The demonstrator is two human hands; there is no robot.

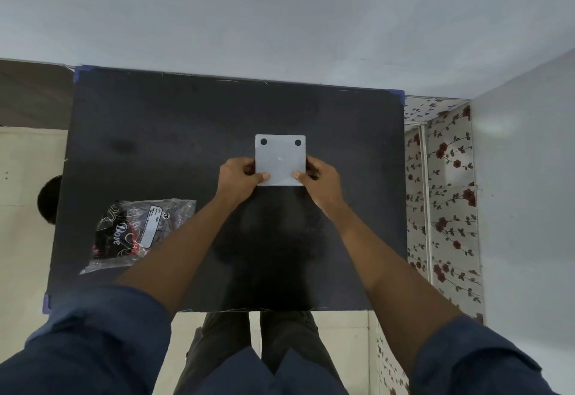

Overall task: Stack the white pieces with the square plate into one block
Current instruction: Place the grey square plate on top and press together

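- White and flat, the square plate (280,159) is sitting at the middle of the black counter (155,133), two dark holes showing near its far corners.
- The left hand (238,181) is pinching the plate's near-left edge, thumb on top; the right hand (320,180) is mirroring it on the near-right edge.
- Whether other white pieces are lying beneath is hidden.
- It is looking stiff, light and smooth, so it is probably apt to slide; opposite edges seem the sound place to hold it.
- A printed plastic bag (137,232) is lying well apart, to the left.
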